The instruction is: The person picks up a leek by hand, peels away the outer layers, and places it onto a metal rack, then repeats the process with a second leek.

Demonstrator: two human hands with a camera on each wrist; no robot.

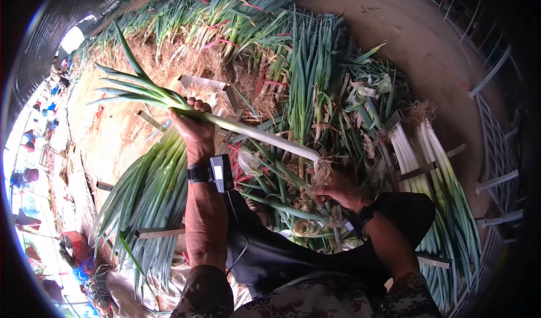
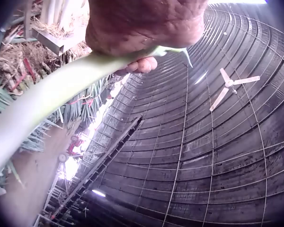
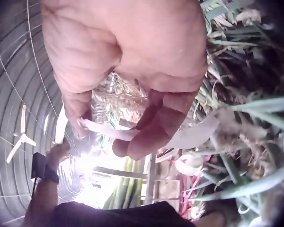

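My left hand (image 1: 194,135) grips a long green onion (image 1: 262,136) near where its white stalk turns into green leaves. The onion slants across the head view, leaves at upper left and root end at lower right. The left wrist view shows its pale stalk (image 2: 52,94) passing under the hand. Close by the bushy roots (image 1: 323,171) is my right hand (image 1: 341,191), its fingers curled. In the right wrist view, a thin white strip of onion skin (image 3: 194,136) runs between those fingers.
Trimmed onions lie in a bundle (image 1: 152,188) at left and another (image 1: 445,188) at right, on metal bars (image 1: 160,233). Loose leaves and peelings (image 1: 360,115) cover the ground ahead. Behind are rows of tied onions (image 1: 220,19) with dirty roots.
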